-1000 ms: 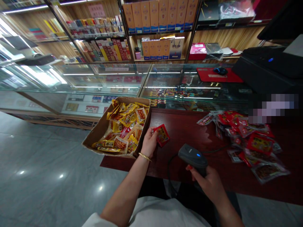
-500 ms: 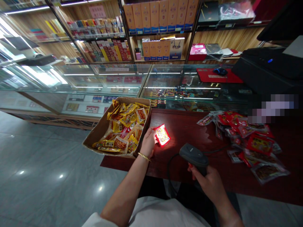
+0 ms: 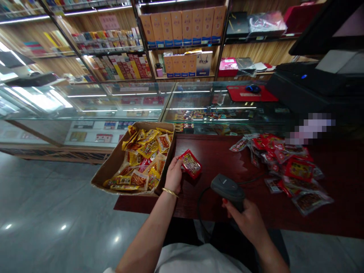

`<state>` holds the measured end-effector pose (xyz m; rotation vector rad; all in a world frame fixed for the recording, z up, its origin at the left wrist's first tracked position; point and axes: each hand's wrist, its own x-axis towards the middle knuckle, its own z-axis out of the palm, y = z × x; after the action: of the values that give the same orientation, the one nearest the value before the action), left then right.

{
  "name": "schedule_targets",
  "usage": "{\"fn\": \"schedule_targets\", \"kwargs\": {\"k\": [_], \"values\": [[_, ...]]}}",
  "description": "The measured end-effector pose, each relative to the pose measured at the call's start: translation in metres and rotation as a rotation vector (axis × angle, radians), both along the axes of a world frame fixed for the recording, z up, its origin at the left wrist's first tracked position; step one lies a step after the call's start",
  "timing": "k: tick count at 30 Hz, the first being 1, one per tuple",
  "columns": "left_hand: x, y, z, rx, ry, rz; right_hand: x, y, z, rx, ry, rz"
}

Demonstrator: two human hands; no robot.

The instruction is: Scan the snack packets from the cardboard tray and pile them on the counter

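A small red snack packet (image 3: pixel 191 164) is pinched by one edge in my left hand (image 3: pixel 174 173), just above the dark red tabletop (image 3: pixel 210 148). Wrapped round the handle of a black barcode scanner (image 3: pixel 226 189) is my right hand (image 3: pixel 248 217); the scanner's head points toward the packet. Left of my left hand, a cardboard box (image 3: pixel 98 181) holds many yellow and a few red snack packets. To the right lies a loose pile of red and clear snack packets (image 3: pixel 298 169).
Behind the table runs a glass display counter (image 3: pixel 193 99) with a red mouse pad (image 3: pixel 241 94) and a mouse (image 3: pixel 253 88). A black till machine (image 3: pixel 313 87) stands at right. The scanner's cable (image 3: pixel 198 208) loops off the table's front edge.
The bright scanner light on the red packet has gone out. Both hands keep their holds on packet and scanner. The whole view has shifted slightly, so things appear further left.
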<state>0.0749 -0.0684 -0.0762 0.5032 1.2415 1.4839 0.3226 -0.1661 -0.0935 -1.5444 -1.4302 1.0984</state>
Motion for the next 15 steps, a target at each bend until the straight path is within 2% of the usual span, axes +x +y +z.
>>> {"fn": "schedule_targets", "kwargs": {"k": [3,6,11,15], "values": [[0.013,0.011,0.001,-0.047,-0.097,-0.019,0.004,-0.002,0.005,0.002,0.068,-0.052],[0.043,0.027,0.011,-0.040,-0.234,-0.175,0.013,-0.006,0.006,0.005,0.100,-0.134],[0.129,0.063,0.048,0.024,-0.323,-0.441,0.029,-0.014,-0.003,0.010,0.106,-0.257],[0.202,0.084,0.073,0.149,-0.202,-0.633,0.043,-0.020,-0.008,0.016,0.105,-0.348]]}}
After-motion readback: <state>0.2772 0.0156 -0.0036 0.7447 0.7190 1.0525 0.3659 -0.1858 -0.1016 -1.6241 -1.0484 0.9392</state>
